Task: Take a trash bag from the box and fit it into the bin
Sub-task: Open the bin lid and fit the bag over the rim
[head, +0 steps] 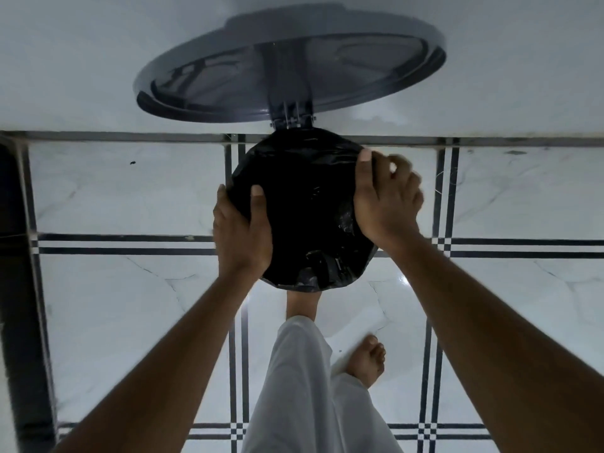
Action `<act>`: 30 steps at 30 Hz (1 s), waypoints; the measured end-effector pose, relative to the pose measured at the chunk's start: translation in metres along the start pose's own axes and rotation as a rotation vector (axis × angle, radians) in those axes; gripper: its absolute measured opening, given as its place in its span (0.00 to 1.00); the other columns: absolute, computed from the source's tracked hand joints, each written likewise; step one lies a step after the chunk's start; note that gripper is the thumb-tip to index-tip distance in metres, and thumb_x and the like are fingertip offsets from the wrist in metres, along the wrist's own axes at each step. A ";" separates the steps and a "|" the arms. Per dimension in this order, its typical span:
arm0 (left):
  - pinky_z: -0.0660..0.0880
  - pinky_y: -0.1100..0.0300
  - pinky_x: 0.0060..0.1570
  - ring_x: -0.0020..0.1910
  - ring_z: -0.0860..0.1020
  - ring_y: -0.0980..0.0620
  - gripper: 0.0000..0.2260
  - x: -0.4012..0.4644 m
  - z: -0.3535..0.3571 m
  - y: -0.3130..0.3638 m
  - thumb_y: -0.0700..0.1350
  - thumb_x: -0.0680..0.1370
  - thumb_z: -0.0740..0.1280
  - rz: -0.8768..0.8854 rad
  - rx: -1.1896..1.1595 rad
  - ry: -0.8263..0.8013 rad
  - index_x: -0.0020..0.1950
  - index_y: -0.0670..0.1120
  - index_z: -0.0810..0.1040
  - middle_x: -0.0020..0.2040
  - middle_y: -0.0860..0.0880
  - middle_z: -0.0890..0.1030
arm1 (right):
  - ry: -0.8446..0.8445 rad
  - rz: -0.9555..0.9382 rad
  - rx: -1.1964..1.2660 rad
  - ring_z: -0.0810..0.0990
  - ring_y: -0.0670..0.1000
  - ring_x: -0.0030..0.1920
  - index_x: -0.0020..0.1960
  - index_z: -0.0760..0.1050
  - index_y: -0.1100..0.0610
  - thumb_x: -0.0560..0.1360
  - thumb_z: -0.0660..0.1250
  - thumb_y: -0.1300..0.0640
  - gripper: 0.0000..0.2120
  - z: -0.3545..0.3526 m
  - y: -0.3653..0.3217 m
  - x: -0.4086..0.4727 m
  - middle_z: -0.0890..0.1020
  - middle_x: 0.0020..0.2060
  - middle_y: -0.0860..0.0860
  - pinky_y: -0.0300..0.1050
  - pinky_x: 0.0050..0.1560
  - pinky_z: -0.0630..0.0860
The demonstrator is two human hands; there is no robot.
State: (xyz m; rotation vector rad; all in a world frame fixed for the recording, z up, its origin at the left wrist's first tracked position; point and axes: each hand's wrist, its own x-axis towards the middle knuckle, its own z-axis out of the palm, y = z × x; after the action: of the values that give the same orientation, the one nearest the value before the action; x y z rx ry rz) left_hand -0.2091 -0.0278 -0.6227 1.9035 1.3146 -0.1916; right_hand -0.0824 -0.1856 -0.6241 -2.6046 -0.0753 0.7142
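Both of your hands are on the rim of the bin [281,286], which stands on the tiled floor against the wall with its hinged lid [291,63] swung up and open. The black trash bag [300,204] is already inside and folded over the rim nearly all the way round; no box shows in this view.

Start on the left: your left hand [242,230] wraps the near-left edge, thumb lying on the plastic inside the opening and the fingers curled over the outside, pinching bag against rim. Keep that grip firm as an anchor, so the film does not slide back in while the other side is worked.

Across the middle, the plastic looks crumpled and slack at the near edge, so push the air down and smooth it before you let go.

On the right, your right hand [385,197] presses the fold over the far-right edge, thumb on top and fingers curled down the outside; the knuckles are blurred. Pull the fold down evenly there, gently, since thin film probably tears if stretched hard near the hinge.
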 end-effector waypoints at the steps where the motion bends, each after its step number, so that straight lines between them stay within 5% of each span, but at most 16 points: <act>1: 0.65 0.36 0.79 0.78 0.71 0.40 0.36 0.012 0.000 -0.006 0.72 0.82 0.50 -0.072 -0.097 -0.032 0.83 0.50 0.67 0.79 0.45 0.74 | -0.099 0.063 0.041 0.61 0.65 0.84 0.87 0.62 0.44 0.89 0.42 0.34 0.30 0.000 -0.003 0.002 0.65 0.85 0.58 0.73 0.82 0.57; 3: 0.69 0.37 0.77 0.75 0.76 0.42 0.42 0.036 -0.009 -0.012 0.81 0.77 0.44 -0.235 -0.231 -0.123 0.78 0.58 0.75 0.75 0.48 0.80 | -0.204 0.253 0.165 0.57 0.64 0.87 0.89 0.55 0.38 0.88 0.38 0.30 0.33 -0.001 -0.006 0.010 0.61 0.88 0.56 0.72 0.84 0.51; 5: 0.71 0.40 0.77 0.70 0.80 0.45 0.47 0.054 -0.020 -0.015 0.85 0.72 0.42 -0.386 -0.418 -0.269 0.74 0.60 0.81 0.71 0.49 0.83 | -0.250 0.401 0.247 0.56 0.64 0.88 0.90 0.56 0.43 0.86 0.34 0.27 0.39 -0.002 -0.005 0.025 0.61 0.89 0.57 0.70 0.86 0.49; 9: 0.85 0.58 0.51 0.45 0.89 0.57 0.36 0.060 -0.037 -0.001 0.70 0.86 0.39 -0.443 -0.530 -0.436 0.62 0.54 0.84 0.48 0.55 0.90 | -0.272 0.560 0.328 0.61 0.64 0.87 0.89 0.63 0.53 0.75 0.30 0.19 0.57 0.000 0.014 0.054 0.68 0.86 0.59 0.67 0.87 0.53; 12: 0.78 0.49 0.66 0.57 0.85 0.48 0.30 0.068 -0.037 0.003 0.66 0.86 0.52 -0.344 -0.321 -0.195 0.64 0.47 0.85 0.59 0.48 0.88 | -0.025 0.342 0.219 0.74 0.62 0.78 0.84 0.69 0.51 0.84 0.39 0.24 0.44 -0.004 0.013 0.049 0.77 0.78 0.57 0.65 0.80 0.66; 14: 0.75 0.52 0.62 0.55 0.81 0.51 0.22 0.065 -0.036 0.013 0.59 0.87 0.57 -0.115 -0.215 0.010 0.61 0.46 0.84 0.56 0.52 0.85 | 0.168 0.124 0.269 0.80 0.58 0.69 0.74 0.77 0.53 0.86 0.46 0.27 0.38 -0.013 0.001 0.036 0.83 0.68 0.53 0.63 0.72 0.75; 15: 0.74 0.52 0.59 0.54 0.80 0.52 0.20 0.059 -0.034 0.022 0.57 0.88 0.57 0.001 -0.192 -0.015 0.60 0.47 0.83 0.53 0.53 0.85 | 0.184 0.036 0.265 0.81 0.57 0.66 0.69 0.79 0.54 0.86 0.47 0.30 0.35 -0.013 -0.005 0.032 0.84 0.64 0.53 0.63 0.69 0.76; 18: 0.70 0.54 0.59 0.60 0.79 0.51 0.21 0.051 -0.022 0.045 0.57 0.90 0.52 0.209 -0.039 -0.212 0.66 0.49 0.82 0.61 0.52 0.84 | -0.073 -0.045 0.087 0.76 0.62 0.73 0.72 0.78 0.50 0.89 0.43 0.36 0.31 -0.010 -0.027 0.032 0.81 0.68 0.54 0.68 0.74 0.67; 20: 0.69 0.51 0.66 0.70 0.77 0.44 0.25 0.068 -0.014 0.053 0.58 0.90 0.47 0.250 0.156 -0.263 0.74 0.49 0.78 0.72 0.46 0.81 | -0.241 0.024 0.007 0.63 0.64 0.84 0.86 0.65 0.44 0.90 0.40 0.37 0.30 -0.007 -0.037 0.044 0.71 0.82 0.54 0.73 0.80 0.56; 24: 0.66 0.44 0.77 0.79 0.70 0.34 0.28 0.112 -0.006 0.066 0.56 0.88 0.46 0.178 0.400 -0.427 0.81 0.44 0.71 0.81 0.36 0.71 | -0.366 0.105 -0.135 0.45 0.70 0.89 0.90 0.44 0.39 0.90 0.39 0.40 0.29 -0.006 -0.045 0.078 0.53 0.90 0.59 0.78 0.84 0.46; 28: 0.75 0.52 0.67 0.75 0.75 0.35 0.21 0.142 -0.011 0.057 0.47 0.90 0.55 0.045 0.162 -0.438 0.75 0.35 0.76 0.75 0.34 0.77 | -0.223 0.238 0.154 0.62 0.64 0.86 0.88 0.64 0.49 0.91 0.44 0.44 0.29 -0.014 -0.040 0.088 0.69 0.85 0.58 0.67 0.84 0.58; 30: 0.78 0.53 0.56 0.69 0.81 0.37 0.16 0.143 -0.022 0.038 0.46 0.85 0.60 -0.064 -0.011 -0.303 0.61 0.41 0.85 0.67 0.37 0.84 | -0.050 0.279 0.341 0.76 0.59 0.74 0.78 0.76 0.54 0.90 0.49 0.43 0.27 -0.021 -0.031 0.072 0.82 0.70 0.54 0.56 0.73 0.69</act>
State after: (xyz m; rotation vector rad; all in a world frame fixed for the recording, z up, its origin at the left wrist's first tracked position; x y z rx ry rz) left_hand -0.1196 0.0850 -0.6643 1.7437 1.1674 -0.4842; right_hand -0.0080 -0.1537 -0.6289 -2.2914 0.3698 0.8076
